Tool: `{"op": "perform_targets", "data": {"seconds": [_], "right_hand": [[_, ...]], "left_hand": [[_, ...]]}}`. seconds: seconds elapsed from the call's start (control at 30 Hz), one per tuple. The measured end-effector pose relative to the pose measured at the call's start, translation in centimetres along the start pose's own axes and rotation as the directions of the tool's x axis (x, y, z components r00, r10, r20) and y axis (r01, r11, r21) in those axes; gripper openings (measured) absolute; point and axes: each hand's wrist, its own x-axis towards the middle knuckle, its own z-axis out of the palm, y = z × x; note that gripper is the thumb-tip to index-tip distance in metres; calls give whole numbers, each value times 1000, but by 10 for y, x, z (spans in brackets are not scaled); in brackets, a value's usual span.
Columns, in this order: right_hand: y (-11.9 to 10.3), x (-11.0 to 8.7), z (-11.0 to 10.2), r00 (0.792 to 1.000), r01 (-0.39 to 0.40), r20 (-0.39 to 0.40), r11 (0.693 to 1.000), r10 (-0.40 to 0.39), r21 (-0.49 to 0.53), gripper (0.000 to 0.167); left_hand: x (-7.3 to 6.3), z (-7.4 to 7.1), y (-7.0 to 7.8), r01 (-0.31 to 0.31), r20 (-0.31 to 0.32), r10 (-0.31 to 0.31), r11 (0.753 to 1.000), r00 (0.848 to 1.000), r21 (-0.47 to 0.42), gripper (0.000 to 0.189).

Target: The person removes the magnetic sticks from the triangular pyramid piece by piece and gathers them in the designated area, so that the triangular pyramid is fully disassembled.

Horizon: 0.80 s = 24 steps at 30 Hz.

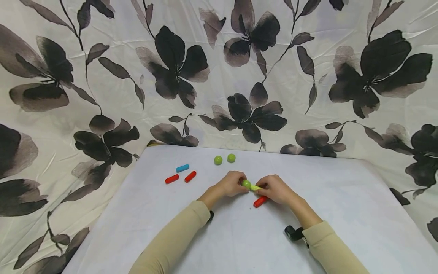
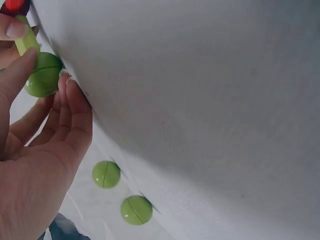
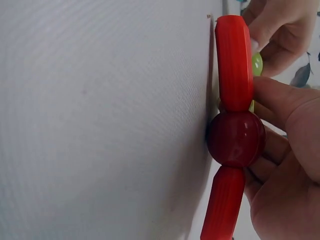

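My left hand (image 1: 232,183) pinches a green ball (image 2: 44,77) between thumb and fingers. A yellow-green stick (image 1: 254,188) meets that ball end-on; my right hand (image 1: 276,189) pinches it from the other side. Close beside the right hand, the right wrist view shows a red stick (image 3: 233,65), a dark red ball (image 3: 236,138) and a second red stick (image 3: 223,205) in one line, touching end to end. In the head view only one red stick (image 1: 260,201) of that line shows, partly under the right hand; the dark red ball is hidden there.
Two loose green balls (image 1: 218,160) (image 1: 231,158) lie near the table's back edge. Farther left are a blue stick (image 1: 183,168) and two red sticks (image 1: 172,179) (image 1: 190,176). The white table (image 1: 232,243) ends at a flower-patterned cloth (image 1: 212,95).
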Motion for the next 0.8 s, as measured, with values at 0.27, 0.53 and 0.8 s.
{"op": "perform_targets", "data": {"seconds": [0.27,0.53,0.8], "right_hand": [[0,-1,-3,1000,17,20,1000,-17,4,14],[4,-1,-4,999,6,35,1000,-6,2,17],[8,-2,-3,999,24,23,1000,-24,-7,18]], "left_hand": [[-1,-4,4,3,27,-4,999,1000,33,27],[3,-13,-7,59,0,-59,998,998,15,27],[13,-13,-11,54,-75,-54,999,996,-9,32]]}}
